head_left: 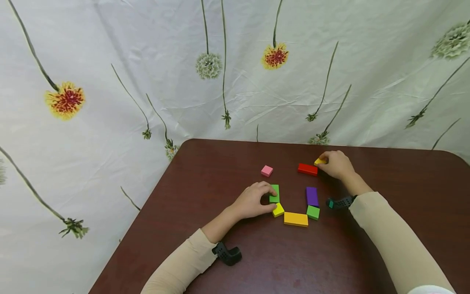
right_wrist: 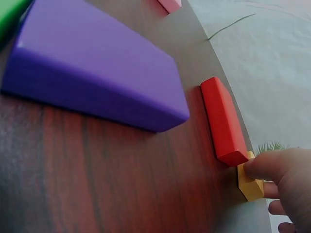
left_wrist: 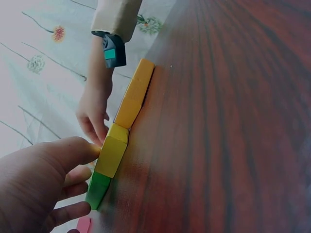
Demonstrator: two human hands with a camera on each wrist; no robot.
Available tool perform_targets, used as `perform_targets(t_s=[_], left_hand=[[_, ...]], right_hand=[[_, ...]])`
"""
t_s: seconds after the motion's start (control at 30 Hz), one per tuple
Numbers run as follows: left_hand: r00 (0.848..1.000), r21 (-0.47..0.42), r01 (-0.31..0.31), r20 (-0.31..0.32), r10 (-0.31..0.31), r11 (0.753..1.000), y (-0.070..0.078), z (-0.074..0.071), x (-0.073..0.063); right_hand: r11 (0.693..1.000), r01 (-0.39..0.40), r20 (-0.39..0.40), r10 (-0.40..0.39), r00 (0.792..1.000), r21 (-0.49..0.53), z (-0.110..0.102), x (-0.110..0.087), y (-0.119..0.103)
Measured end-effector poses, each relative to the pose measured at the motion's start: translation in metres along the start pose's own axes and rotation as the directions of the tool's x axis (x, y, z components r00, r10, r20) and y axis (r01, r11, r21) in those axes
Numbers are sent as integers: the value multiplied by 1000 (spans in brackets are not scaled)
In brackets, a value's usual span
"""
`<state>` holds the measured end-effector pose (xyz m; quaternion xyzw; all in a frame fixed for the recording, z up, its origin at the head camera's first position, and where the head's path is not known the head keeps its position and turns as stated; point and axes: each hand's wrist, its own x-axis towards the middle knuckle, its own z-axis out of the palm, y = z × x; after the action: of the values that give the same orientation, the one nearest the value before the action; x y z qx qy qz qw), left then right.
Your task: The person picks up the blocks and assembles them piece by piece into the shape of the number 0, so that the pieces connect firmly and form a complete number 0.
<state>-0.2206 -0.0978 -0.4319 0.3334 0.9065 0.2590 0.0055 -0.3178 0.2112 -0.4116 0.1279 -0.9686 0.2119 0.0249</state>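
My left hand (head_left: 253,200) spreads beside a green block (head_left: 275,189) and a small yellow block (head_left: 278,210). Its thumb touches the yellow block, and a fingertip lies over the green one. In the left wrist view these two blocks line up with a longer orange block (left_wrist: 136,92). Farther off, my right hand (head_left: 335,164) pinches a small yellow-orange block (right_wrist: 251,188) between thumb and fingers. That block sits at the end of a red block (head_left: 307,169), close against it. The fingers partly cover it in the head view.
A purple block (head_left: 312,197) and a small green block (head_left: 313,212) stand at the right of the arrangement. A pink block (head_left: 267,171) lies apart at the upper left. Behind the dark wooden table (head_left: 220,163) hangs a flower-printed cloth (head_left: 165,61).
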Motion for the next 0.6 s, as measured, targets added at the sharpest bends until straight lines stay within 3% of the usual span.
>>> perform_targets(t_s=[0.3,0.6], left_hand=[[1000,-6,-5,0,5,1000,1,0,-1],[1000,-3,7,3,-7,1000,2,-1,-1]], right_hand=[[992,-73,-77,81,994,104,4,-12,4],[983,-54,-179,86,980,175,2,-29,-12]])
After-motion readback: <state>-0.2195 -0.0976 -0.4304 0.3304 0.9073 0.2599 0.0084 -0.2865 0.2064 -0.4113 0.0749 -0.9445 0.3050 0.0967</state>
